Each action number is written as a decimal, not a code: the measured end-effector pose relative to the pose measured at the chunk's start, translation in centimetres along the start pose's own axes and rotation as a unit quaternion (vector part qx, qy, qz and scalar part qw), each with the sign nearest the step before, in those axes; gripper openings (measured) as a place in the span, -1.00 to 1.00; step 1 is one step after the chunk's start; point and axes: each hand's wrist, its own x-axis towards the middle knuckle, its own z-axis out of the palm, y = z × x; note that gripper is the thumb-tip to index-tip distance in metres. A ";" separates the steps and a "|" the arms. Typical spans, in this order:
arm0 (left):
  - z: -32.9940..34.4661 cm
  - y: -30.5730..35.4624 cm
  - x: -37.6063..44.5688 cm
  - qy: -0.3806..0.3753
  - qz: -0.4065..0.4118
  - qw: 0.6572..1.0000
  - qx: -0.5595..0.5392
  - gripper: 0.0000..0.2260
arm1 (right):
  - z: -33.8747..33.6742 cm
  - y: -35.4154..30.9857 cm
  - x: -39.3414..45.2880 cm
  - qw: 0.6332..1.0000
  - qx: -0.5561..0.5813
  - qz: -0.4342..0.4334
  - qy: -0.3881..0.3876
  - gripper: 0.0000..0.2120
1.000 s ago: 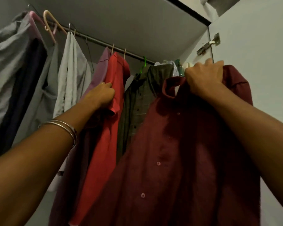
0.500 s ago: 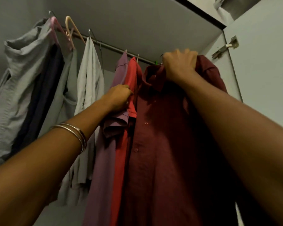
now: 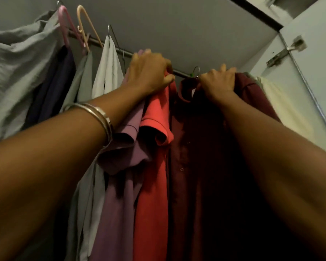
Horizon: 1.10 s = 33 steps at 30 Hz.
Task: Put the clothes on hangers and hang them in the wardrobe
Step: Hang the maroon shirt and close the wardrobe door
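Head view is showing both my arms reaching up toward the wardrobe rail (image 3: 124, 52), where the maroon shirt (image 3: 199, 147) is hanging at the level of my hands. My right hand (image 3: 217, 82) is curling over the top of that shirt at the collar and shoulder, fingers gripping the fabric, with the metal hanger hook (image 3: 196, 69) sticking up just beside my knuckles and sitting at the rail; I cannot tell whether the hook is fully resting on it. The rest of the shirt is falling straight down under my right forearm, its button placket facing me. My left hand (image 3: 149, 72) is gripping the top of the red shirt (image 3: 152, 166) next door, thumb and fingers curling around its shoulder, and it is lying just left of the maroon one, with a narrow gap between the two garments at the top. A purple shirt (image 3: 120, 185) is hanging against the red one beneath my left wrist, which is wearing silver bangles (image 3: 100, 117). Farther left, a white garment (image 3: 107, 72), a dark garment (image 3: 53, 87) and a grey one (image 3: 13, 76) are hanging, along with a pink hanger (image 3: 64, 25) and a beige hanger (image 3: 85, 23). A cream garment (image 3: 282, 110) is hanging to the right, near the wardrobe door (image 3: 316, 53)
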 end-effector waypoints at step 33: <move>4.7 -0.6 6.0 -0.001 -0.105 0.989 -0.100 -0.75 | 2.3 0.2 10.9 0.966 -0.161 -0.169 -0.115 -0.63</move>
